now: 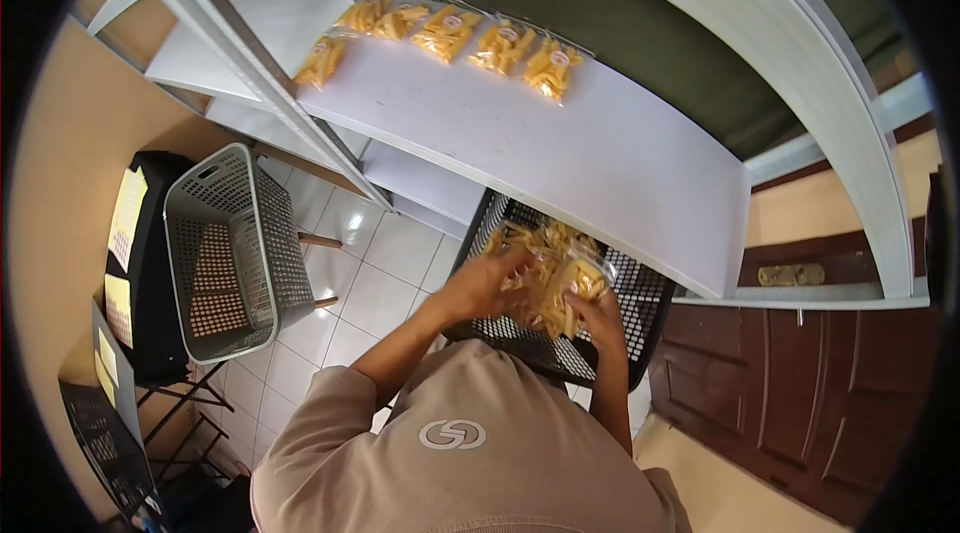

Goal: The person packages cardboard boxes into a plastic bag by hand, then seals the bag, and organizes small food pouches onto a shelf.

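My right hand (602,321) is closed on a clear bag of yellow snack sticks (583,280), held above the right part of a black plastic basket (640,308). Just left of it, my left hand (492,283) reaches over the same basket, fingers apart and a little blurred, close against other snack bags (545,238). These bags lie heaped in the basket, partly covered by both hands. The basket stands in front of my body, its far side beneath the shelf edge.
Several filled snack bags (445,33) lie along the back and left of the white shelf (600,168). A metal shelf post (250,63) rises at the left. A grey laundry-style basket (275,263) stands left, beside a black covered object (155,263). A brown door (780,383) is at the right.
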The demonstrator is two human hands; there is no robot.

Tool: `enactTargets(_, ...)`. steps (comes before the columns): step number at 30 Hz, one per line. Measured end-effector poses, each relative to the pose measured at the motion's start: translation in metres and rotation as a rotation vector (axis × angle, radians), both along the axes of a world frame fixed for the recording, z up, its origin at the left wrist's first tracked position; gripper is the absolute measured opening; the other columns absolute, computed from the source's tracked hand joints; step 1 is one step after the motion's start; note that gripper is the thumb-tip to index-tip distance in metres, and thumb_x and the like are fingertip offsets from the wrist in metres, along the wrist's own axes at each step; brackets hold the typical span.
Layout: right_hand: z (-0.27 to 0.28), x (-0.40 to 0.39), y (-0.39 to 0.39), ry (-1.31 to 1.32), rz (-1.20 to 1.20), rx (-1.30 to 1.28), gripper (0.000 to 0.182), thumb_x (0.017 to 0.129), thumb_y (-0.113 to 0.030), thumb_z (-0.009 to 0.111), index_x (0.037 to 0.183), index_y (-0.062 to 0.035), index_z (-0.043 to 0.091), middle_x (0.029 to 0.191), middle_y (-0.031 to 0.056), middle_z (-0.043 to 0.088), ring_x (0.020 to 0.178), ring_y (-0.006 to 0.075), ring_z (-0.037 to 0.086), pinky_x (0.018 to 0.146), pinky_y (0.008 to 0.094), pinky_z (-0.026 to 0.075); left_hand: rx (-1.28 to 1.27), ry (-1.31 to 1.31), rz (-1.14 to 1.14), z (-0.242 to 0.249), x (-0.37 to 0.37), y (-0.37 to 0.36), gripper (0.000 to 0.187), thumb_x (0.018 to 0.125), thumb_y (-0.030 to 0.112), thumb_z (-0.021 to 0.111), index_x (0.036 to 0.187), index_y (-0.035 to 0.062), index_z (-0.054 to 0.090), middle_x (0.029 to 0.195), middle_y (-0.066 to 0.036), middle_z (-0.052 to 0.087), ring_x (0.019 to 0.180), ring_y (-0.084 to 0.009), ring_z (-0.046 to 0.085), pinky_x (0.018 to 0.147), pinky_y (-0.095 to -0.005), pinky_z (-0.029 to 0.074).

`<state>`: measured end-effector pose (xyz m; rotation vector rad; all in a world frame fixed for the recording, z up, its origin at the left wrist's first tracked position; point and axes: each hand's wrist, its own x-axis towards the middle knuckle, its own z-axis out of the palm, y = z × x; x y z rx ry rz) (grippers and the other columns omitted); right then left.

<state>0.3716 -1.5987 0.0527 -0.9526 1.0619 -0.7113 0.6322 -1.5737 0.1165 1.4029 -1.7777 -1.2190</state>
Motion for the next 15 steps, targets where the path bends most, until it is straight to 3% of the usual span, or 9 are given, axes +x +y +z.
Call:
enactTargets(1, -0.006, -0.007, 0.002, 0.168, 0.026, -0.049, 0.041, 0.081, -0.01, 0.072, 0.117, 0.0, 0.055, 0.102, 0.007, 0.065, 0.088, 0.0168, 0.064, 0.074, 0.0303, 0.053, -0.174, 0.04, 0.046, -0.002, 0.013, -0.01, 0.036, 0.077, 0.016, 0.077, 0.104, 0.0025, 0.058, 0.087, -0.011, 0.064, 0.086, -0.0255, 0.065, 0.075, -0.0355, 0.052)
enactTargets(3, -0.019, -0.015, 0.006, 0.327, 0.057, -0.109, 0.037, 0.079, -0.01, 0.073, 0.112, 0.0, 0.058, 0.098, 0.0063, 0.067, 0.083, 0.0179, 0.065, 0.072, 0.0293, 0.052, -0.176, 0.071, 0.194, 0.016, 0.049, -0.031, 0.029, 0.078, 0.008, 0.075, 0.104, 0.0057, 0.062, 0.098, -0.008, 0.066, 0.088, -0.0204, 0.064, 0.071, -0.0304, 0.051)
enactTargets(5, -0.027, -0.021, 0.01, 0.829, 0.107, -0.157, 0.053, 0.074, -0.013, 0.077, 0.12, 0.0007, 0.053, 0.1, 0.013, 0.067, 0.088, 0.0231, 0.066, 0.077, 0.0332, 0.053, -0.481, -0.004, 0.415, 0.007, 0.096, -0.064, 0.032, 0.079, 0.011, 0.073, 0.108, 0.0057, 0.061, 0.105, -0.008, 0.065, 0.089, -0.0228, 0.064, 0.07, -0.0315, 0.051)
enactTargets(6, -0.034, -0.025, 0.016, 0.829, 0.112, -0.166, 0.053, 0.074, -0.013, 0.077, 0.12, 0.0007, 0.053, 0.1, 0.013, 0.067, 0.088, 0.0231, 0.066, 0.077, 0.0332, 0.053, -0.628, -0.132, 0.553, 0.005, 0.127, -0.081, 0.033, 0.078, 0.009, 0.073, 0.108, 0.0065, 0.06, 0.108, -0.009, 0.064, 0.091, -0.0242, 0.063, 0.072, -0.033, 0.05)
enactTargets(8, -0.046, -0.034, 0.023, 0.974, 0.119, -0.282, 0.068, 0.072, -0.018, 0.079, 0.129, -0.0008, 0.047, 0.106, 0.0195, 0.065, 0.093, 0.027, 0.066, 0.081, 0.0352, 0.052, -0.611, -0.142, 0.911, 0.02, 0.177, -0.11, 0.035, 0.077, 0.009, 0.072, 0.11, 0.0059, 0.059, 0.107, -0.013, 0.063, 0.092, -0.0312, 0.06, 0.078, -0.0399, 0.048)
enactTargets(10, -0.043, -0.041, 0.02, 0.969, 0.131, -0.193, 0.077, 0.072, -0.023, 0.08, 0.136, -0.0034, 0.042, 0.113, 0.021, 0.062, 0.096, 0.0273, 0.065, 0.082, 0.0356, 0.052, -0.976, -0.595, 1.106, 0.022, 0.228, -0.137, 0.038, 0.076, 0.013, 0.074, 0.11, 0.006, 0.059, 0.107, -0.018, 0.062, 0.095, -0.0358, 0.058, 0.082, -0.0431, 0.047)
enactTargets(13, -0.051, -0.05, 0.02, 0.932, 0.084, -0.159, 0.069, 0.076, -0.028, 0.078, 0.131, -0.0009, 0.048, 0.109, 0.0193, 0.065, 0.096, 0.0265, 0.065, 0.083, 0.0359, 0.052, -0.844, -0.878, 1.121, -0.005, 0.294, -0.165, 0.053, 0.075, 0.031, 0.075, 0.12, 0.011, 0.054, 0.11, -0.022, 0.06, 0.103, -0.0435, 0.056, 0.088, -0.0522, 0.044)
enactTargets(14, -0.05, -0.052, 0.018, 0.934, 0.071, -0.161, 0.069, 0.076, -0.028, 0.078, 0.131, -0.0009, 0.048, 0.109, 0.0193, 0.065, 0.096, 0.0265, 0.065, 0.083, 0.0359, 0.052, -0.748, -1.057, 1.141, -0.015, 0.306, -0.17, 0.059, 0.075, 0.038, 0.074, 0.123, 0.0131, 0.051, 0.111, -0.022, 0.06, 0.104, -0.0455, 0.055, 0.089, -0.0543, 0.043)
enactTargets(15, -0.045, -0.052, 0.017, 0.906, 0.095, -0.18, 0.063, 0.077, -0.028, 0.077, 0.128, -0.0004, 0.051, 0.107, 0.0186, 0.065, 0.095, 0.0256, 0.065, 0.082, 0.0351, 0.052, -0.516, -0.989, 1.051, -0.021, 0.314, -0.17, 0.066, 0.073, 0.044, 0.073, 0.128, 0.0174, 0.047, 0.113, -0.022, 0.059, 0.107, -0.0477, 0.054, 0.086, -0.0595, 0.041)
